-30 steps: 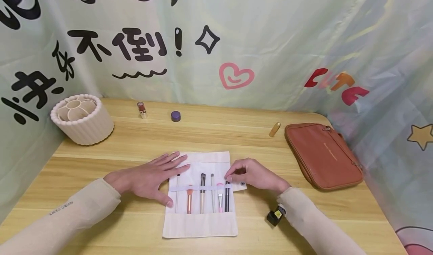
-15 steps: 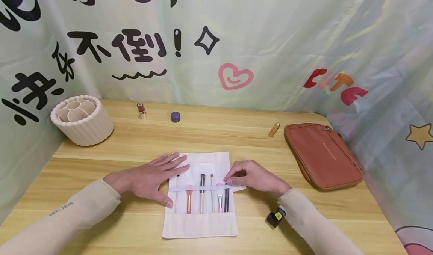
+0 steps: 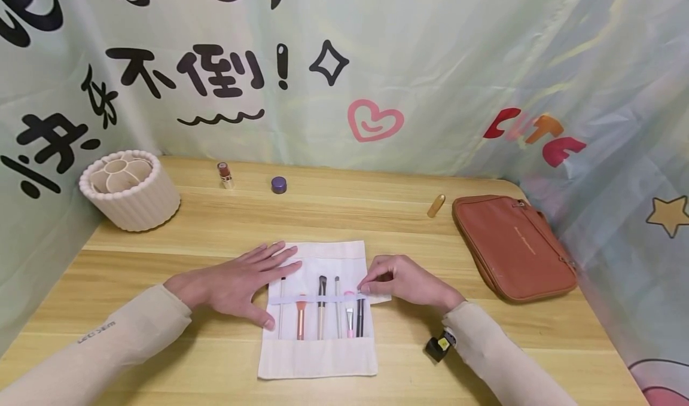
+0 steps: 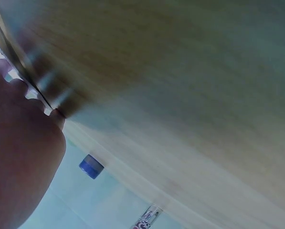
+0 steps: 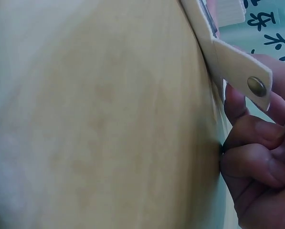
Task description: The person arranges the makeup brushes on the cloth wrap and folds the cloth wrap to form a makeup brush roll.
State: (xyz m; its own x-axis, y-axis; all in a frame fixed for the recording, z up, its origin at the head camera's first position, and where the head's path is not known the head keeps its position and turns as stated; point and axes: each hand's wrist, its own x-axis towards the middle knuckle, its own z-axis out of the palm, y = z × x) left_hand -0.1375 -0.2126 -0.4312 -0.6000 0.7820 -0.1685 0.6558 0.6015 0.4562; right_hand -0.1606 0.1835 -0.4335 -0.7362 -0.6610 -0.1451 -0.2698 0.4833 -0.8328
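Observation:
A white fabric brush roll (image 3: 317, 361) lies unrolled on the table. Several makeup brushes stand in its pocket under a lilac elastic band, among them a copper-handled one (image 3: 301, 322), a dark-tipped one (image 3: 322, 310) and a pink one (image 3: 350, 322). My left hand (image 3: 237, 283) is spread flat, its fingers resting on the roll's left side. With thumb and index finger my right hand (image 3: 401, 280) pinches the top end of a black makeup brush (image 3: 360, 319) at the right edge. In the right wrist view, a snap tab (image 5: 242, 71) sticks out beside my curled fingers.
A ribbed cream holder (image 3: 131, 200) stands at the back left. Toward the back lie a lipstick (image 3: 225, 176), a purple cap (image 3: 279, 185) and a gold tube (image 3: 436, 205). A brown zip case (image 3: 514, 250) lies at right, and a printed curtain hangs behind the table.
My right hand has shifted very slightly downward at the black brush's top, covering more of the snap tab in the head view. My left hand and the roll stay put.

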